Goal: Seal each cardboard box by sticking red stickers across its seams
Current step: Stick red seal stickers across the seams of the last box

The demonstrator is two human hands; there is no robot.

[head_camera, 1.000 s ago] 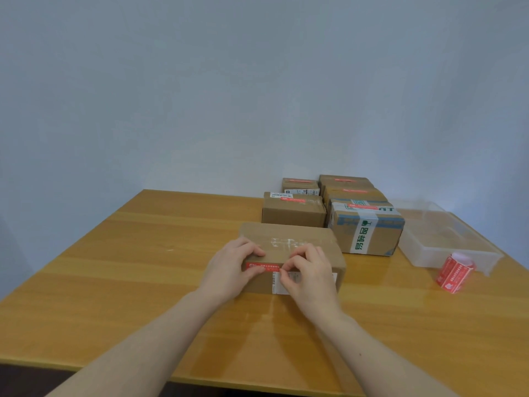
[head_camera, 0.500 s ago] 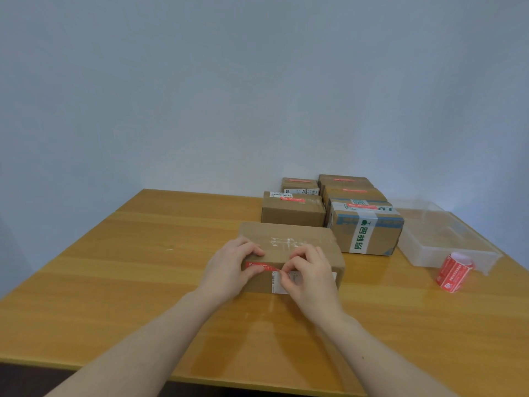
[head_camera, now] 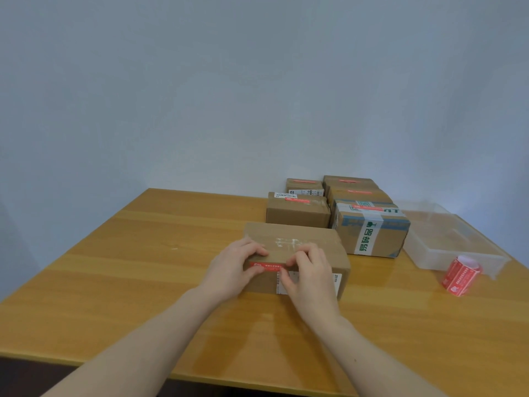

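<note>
A plain cardboard box [head_camera: 300,235] lies on the wooden table [head_camera: 137,270] straight in front of me. A red sticker [head_camera: 268,265] runs along its near top edge, across the seam. My left hand [head_camera: 230,269] grips the box's left front edge, fingers on the top and thumb on the sticker's left end. My right hand [head_camera: 310,277] pinches the sticker's right end between fingertips and thumb, covering a white label on the front face. A roll of red stickers [head_camera: 461,277] lies on its side at the right.
Several cardboard boxes with red stickers on top stand behind, among them a brown one [head_camera: 297,214] and one with green-and-white tape [head_camera: 372,234]. A clear plastic container [head_camera: 449,239] sits at the right, behind the roll. A wall rises just past the table's far edge.
Both hands have stayed on the sticker at the box's near edge; only the fingertips have shifted slightly.
</note>
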